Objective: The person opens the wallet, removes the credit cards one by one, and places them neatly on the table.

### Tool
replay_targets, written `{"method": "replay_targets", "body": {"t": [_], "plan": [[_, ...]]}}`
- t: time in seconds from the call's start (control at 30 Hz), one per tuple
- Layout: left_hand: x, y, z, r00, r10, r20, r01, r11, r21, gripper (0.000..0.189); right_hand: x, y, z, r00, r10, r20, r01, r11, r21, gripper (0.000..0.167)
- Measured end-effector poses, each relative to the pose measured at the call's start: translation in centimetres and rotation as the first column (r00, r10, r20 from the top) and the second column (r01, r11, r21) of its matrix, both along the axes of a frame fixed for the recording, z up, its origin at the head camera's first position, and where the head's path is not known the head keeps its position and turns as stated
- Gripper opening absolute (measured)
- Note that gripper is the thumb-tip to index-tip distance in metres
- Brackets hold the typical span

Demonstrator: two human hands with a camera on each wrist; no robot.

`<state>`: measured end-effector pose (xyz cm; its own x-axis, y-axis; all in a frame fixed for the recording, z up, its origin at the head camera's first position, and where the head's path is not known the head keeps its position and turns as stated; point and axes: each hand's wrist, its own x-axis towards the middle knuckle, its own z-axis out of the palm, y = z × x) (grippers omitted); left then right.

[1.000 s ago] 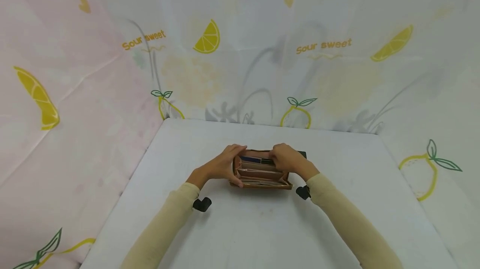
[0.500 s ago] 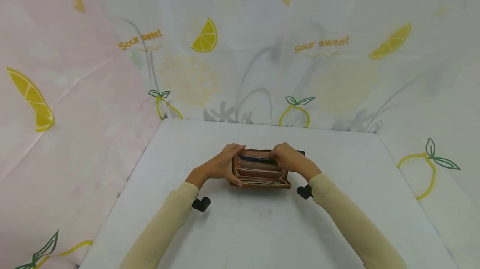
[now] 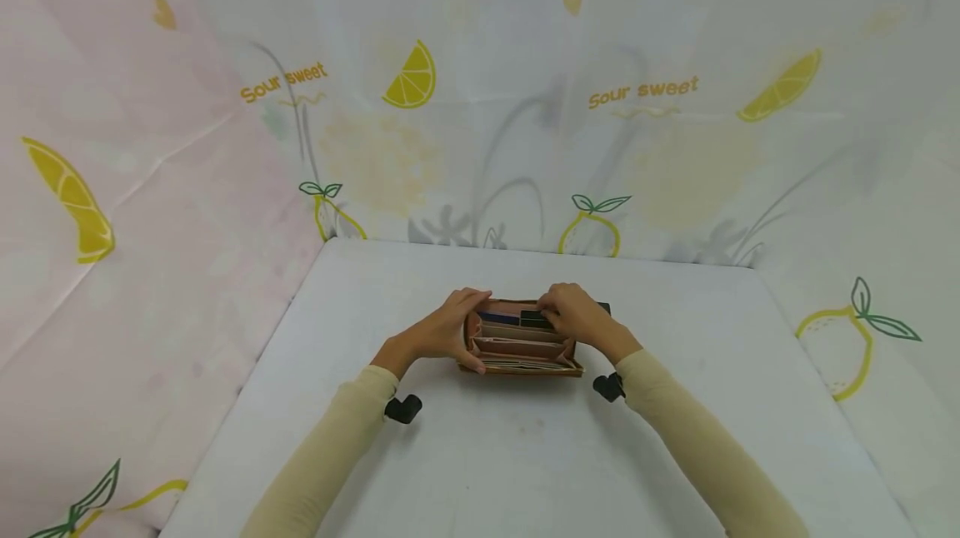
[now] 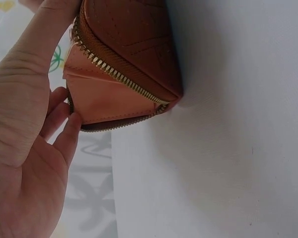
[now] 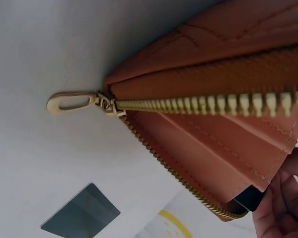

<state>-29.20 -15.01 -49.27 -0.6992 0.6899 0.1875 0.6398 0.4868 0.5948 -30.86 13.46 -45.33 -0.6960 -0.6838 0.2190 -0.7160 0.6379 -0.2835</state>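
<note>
Wallet unzipped w/ blue card, blk card inside nr back.

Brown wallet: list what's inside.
Along the far side, what look like a blue card and a black card; pale edges at the near side. The right hand covers the far right part; pocket bottoms are hidden.

Black card at back of wallet: more of it showing than before, up slightly from the wallet's rear pocket. Right hand shifted a touch upward, near wallet's back right.
</note>
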Motion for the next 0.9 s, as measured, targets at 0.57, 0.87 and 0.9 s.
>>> {"method": "replay_targets", "body": {"t": [0.57, 0.87, 0.9], "plan": [[0.2, 0.1, 0.1, 0.999, 0.032, -0.007, -0.032, 0.999, -0.034, 0.123, -0.8, 2.1, 1.7, 0.98, -0.186, 0.068, 0.197, 0.951, -0.238, 0.009], [0.4, 0.0, 0.2, 0.998, 0.045, 0.034, -0.044, 0.999, -0.025, 0.123, -0.9, 5.2, 2.1, 0.904, -0.356, 0.239, 0.422, 0.836, -0.351, 0.018], [0.4, 0.1, 0.2, 0.998, 0.045, 0.039, -0.044, 0.999, -0.025, 0.123, -0.9, 5.7, 2.1, 0.886, -0.372, 0.279, 0.456, 0.812, -0.365, 0.019]]}}
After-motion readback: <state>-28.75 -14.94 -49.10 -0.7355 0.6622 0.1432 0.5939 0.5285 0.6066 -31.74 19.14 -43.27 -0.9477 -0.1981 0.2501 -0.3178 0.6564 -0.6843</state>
